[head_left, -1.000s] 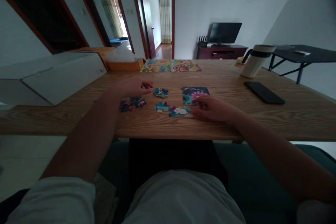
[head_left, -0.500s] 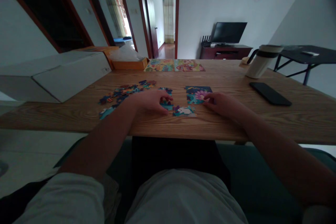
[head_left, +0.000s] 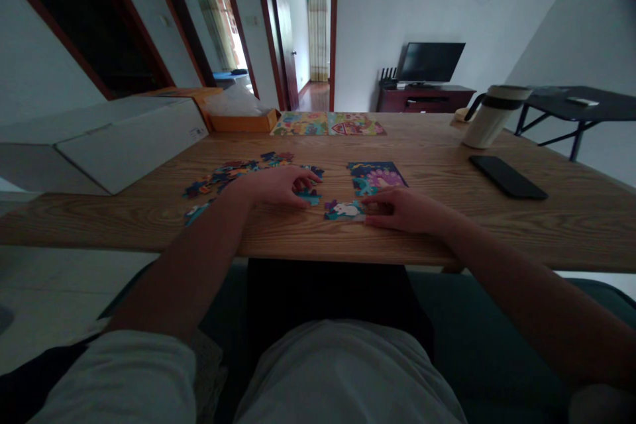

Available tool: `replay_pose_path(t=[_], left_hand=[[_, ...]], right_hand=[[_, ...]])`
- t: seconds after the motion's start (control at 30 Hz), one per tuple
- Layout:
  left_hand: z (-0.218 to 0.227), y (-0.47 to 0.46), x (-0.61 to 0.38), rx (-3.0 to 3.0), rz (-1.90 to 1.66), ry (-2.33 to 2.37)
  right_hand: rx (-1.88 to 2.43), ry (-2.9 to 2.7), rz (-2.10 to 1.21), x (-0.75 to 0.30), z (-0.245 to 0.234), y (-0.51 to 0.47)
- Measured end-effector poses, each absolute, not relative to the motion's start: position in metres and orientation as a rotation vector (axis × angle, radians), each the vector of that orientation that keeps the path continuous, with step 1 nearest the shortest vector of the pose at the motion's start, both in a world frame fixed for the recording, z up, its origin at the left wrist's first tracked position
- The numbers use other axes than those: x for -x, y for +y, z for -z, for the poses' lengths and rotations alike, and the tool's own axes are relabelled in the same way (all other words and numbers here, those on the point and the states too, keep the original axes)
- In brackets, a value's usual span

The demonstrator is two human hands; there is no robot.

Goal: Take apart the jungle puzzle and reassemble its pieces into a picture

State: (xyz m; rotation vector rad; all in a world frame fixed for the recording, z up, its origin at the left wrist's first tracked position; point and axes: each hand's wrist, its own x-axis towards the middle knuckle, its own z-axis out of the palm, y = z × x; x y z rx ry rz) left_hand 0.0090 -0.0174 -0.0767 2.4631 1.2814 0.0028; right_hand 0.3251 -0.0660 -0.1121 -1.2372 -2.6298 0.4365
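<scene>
My left hand [head_left: 283, 185] rests palm down by a dark blue and teal group of puzzle pieces [head_left: 312, 197], thumb and fingers apart and curved. It partly hides that group. My right hand [head_left: 397, 207] has its thumb and fingertips at the right end of a small joined puzzle strip [head_left: 345, 209] with a white rabbit, gripping its edge. Just beyond this hand lies a joined puzzle section [head_left: 377, 174] with a pink flower on dark blue; the fingers cover its lower edge. Loose puzzle pieces [head_left: 223, 175] are heaped beyond my left forearm.
A white box [head_left: 134, 139] and an orange tray [head_left: 246, 122] with clear plastic stand at the left. Two colourful picture sheets [head_left: 330, 124] lie at the far edge. On the right are a black phone [head_left: 507, 177] and a white travel mug [head_left: 494, 118] on the wooden table [head_left: 422, 146].
My right hand has moved left and nearer to me, from the flower section to the rabbit strip. More of the flower section's right side shows. My left hand has shifted slightly left.
</scene>
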Motion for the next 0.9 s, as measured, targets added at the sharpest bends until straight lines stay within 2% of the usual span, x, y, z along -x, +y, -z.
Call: replay_pose_path(t=[0.23,0.53,0.7,0.9], left_hand=[[0.075,-0.015,-0.006,-2.460,0.028,1.271],[0.077,-0.030,-0.029,-2.572,-0.209,1.265],[0.087,-0.035,-0.055,-2.577,-0.371,1.057],[0.099,-0.028,-0.068,-2.754,-0.312,0.844]], right_hand=[[1.196,-2.603,-0.581,-0.327,0.115,-0.064],[1.168,-2.636,-0.594,-0.318,0.112,-0.071],[1.184,-2.584,-0.621,-0.318,0.112,-0.071],[1.160,-2.494,-0.583,-0.323,0.115,-0.068]])
